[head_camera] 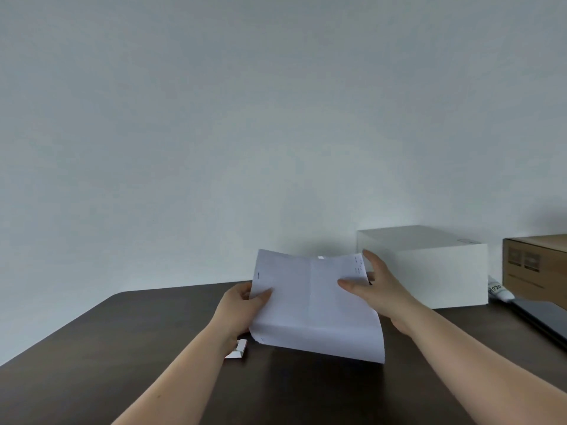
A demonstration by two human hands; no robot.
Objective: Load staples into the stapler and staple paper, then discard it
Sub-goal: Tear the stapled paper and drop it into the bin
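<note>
Left hand (237,308) pinches paper (310,311) left edge; right hand (382,291) grasps right edge, thumb on front; above table (122,348).

The paper (313,305) is hanging above the table (122,348), a small carton (237,352) lying leftward. A large box (429,271) is standing behind, a cardboard box (537,265) right of it.

Only the white tube (498,291) bears legible marks — roughly "020" — brown box (537,265) labels blurred.
</note>
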